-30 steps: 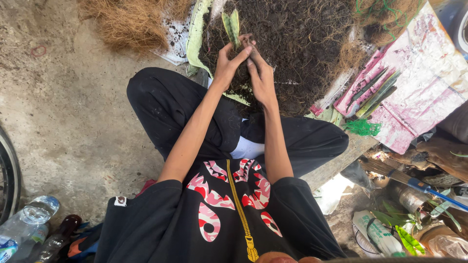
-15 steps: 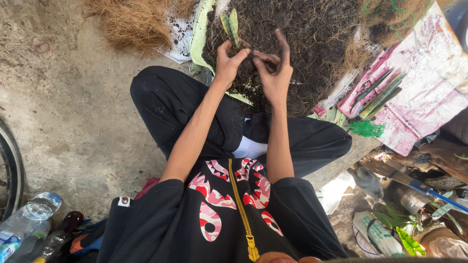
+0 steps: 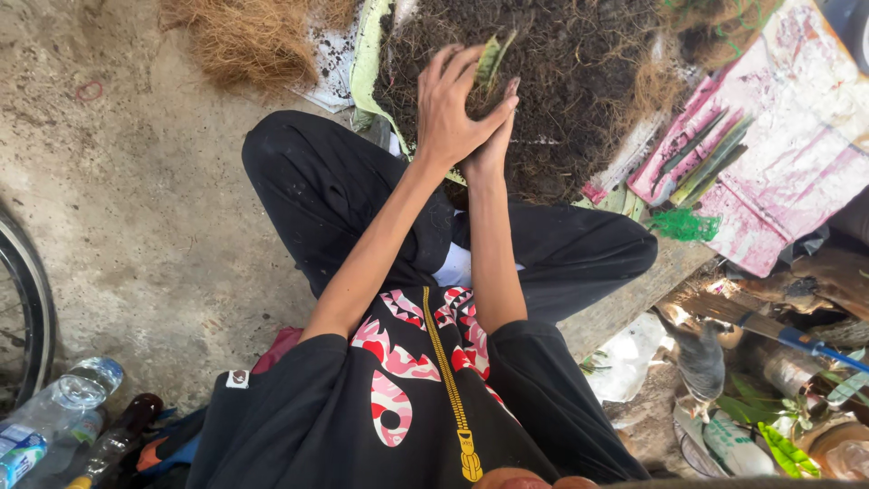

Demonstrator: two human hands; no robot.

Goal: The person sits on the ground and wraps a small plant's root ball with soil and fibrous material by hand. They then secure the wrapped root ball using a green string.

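1. At far left: part of a bicycle wheel [image 3: 25, 308] and a few plastic bottles [image 3: 56, 409] lying on the concrete floor [image 3: 136, 199].
2. Further up: a pile of brown fibre [image 3: 244, 41] beside the dark soil heap [image 3: 588, 91].
3. In the middle: the left hand [image 3: 453, 109] laid on top, fingers [image 3: 442, 71] curled closed around a clump of soil with a green cutting [image 3: 493, 56] standing up out of it.
4. Just below and touching it: the right hand [image 3: 491, 152], cupped under the same clump. Mostly hidden by the left hand, with only a fingertip showing at the side, so cannot tell how firmly closed.
5. Place of the cutting: between both hands, held above the near edge of the soil heap, leaves upright and slightly tilted.
6. Step in hand, as a judgement: pressing soil around the base of the cutting. Calls next for even, gentle pressure, so as not to break the stem or let the clump crumble.
7. To the right: more green cuttings [image 3: 708, 158] lying on a pink sheet [image 3: 797, 118], a bit of green net [image 3: 683, 225] and a blue-handled tool [image 3: 801, 339].
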